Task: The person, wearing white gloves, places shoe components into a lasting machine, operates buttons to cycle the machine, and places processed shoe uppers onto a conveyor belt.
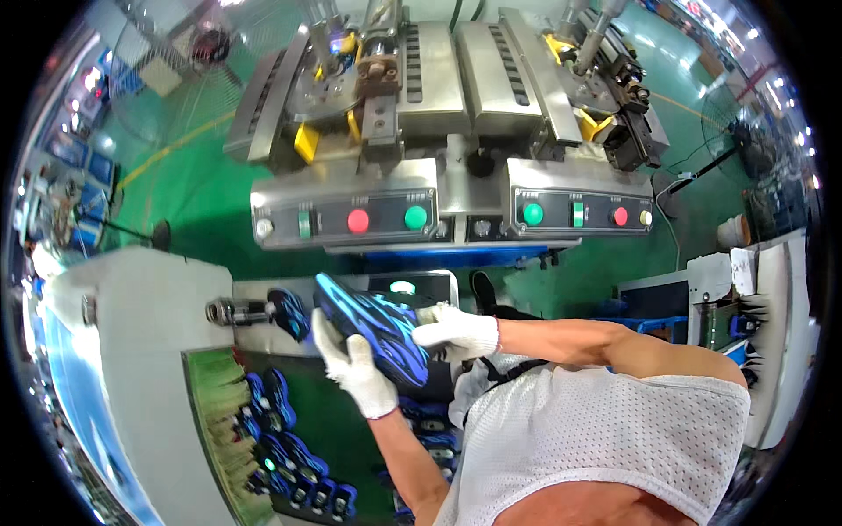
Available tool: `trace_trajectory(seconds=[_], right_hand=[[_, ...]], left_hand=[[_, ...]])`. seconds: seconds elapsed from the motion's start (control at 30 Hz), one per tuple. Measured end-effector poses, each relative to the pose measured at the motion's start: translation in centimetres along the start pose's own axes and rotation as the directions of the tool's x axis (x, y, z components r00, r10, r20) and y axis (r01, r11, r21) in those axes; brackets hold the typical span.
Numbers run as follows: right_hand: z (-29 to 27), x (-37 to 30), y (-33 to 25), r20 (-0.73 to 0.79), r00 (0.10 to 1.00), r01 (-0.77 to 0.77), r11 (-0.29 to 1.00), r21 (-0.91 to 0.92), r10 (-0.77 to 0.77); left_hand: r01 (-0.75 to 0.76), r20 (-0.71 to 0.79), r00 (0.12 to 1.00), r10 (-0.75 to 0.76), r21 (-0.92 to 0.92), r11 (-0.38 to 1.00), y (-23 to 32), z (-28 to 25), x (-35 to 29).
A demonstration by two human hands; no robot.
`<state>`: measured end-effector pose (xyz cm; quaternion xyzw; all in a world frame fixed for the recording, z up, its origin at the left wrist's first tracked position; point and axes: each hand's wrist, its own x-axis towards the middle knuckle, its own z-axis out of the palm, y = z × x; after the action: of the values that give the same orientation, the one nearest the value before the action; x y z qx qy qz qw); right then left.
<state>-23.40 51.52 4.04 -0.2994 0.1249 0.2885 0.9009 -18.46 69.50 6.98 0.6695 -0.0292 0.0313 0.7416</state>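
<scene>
A blue and black sneaker (379, 326) with light-blue streaks is held up between my two hands, tilted, above the grey work surface. My left hand (358, 377), in a white knit glove, grips it from the lower left side. At its upper right edge, my right hand (458, 333), gloved in the same way, is closed on the shoe; its fingertips are partly hidden. Just left of it, a second dark blue shoe (289, 314) sits at the end of a metal shaft (239, 311).
Ahead stands a steel machine with two control panels (346, 217) (579, 210) bearing red and green buttons. Several blue and black shoes (294, 456) lie at lower left, beside a brush strip (219, 430). A white machine housing (145, 307) flanks the left.
</scene>
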Motion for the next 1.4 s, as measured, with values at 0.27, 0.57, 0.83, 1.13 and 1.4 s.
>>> trace_trajectory(seconds=[0.27,0.57,0.83,1.13,1.4], right_hand=[[-6.2,-8.4,-12.8,0.017,0.933,0.359,0.933,-0.036,-0.359],[-7.5,-11.5,-21.3,0.134,0.768,0.613,0.779,0.133,-0.626],[-6.5,-9.0,-20.7,0.06,0.754,0.646,0.755,0.115,-0.655],[-7.7,-9.4,-20.1,-0.205,0.799,0.588,0.806,0.068,-0.566],[-6.4,-11.1,-21.9,-0.286,0.735,0.653,0.755,0.054,-0.615]], left_hand=[[-0.067,0.393,0.895,0.212,-0.352,0.934,2.1,12.9,5.5],[-0.209,0.242,0.961,0.135,0.317,0.925,3.2,15.1,18.4],[-0.663,0.552,0.749,0.367,0.634,0.399,0.8,16.4,31.0],[-0.693,0.7,0.686,0.2,0.544,0.473,-5.4,21.7,39.0],[-0.685,0.638,0.728,0.25,0.678,0.264,-15.2,27.4,47.4]])
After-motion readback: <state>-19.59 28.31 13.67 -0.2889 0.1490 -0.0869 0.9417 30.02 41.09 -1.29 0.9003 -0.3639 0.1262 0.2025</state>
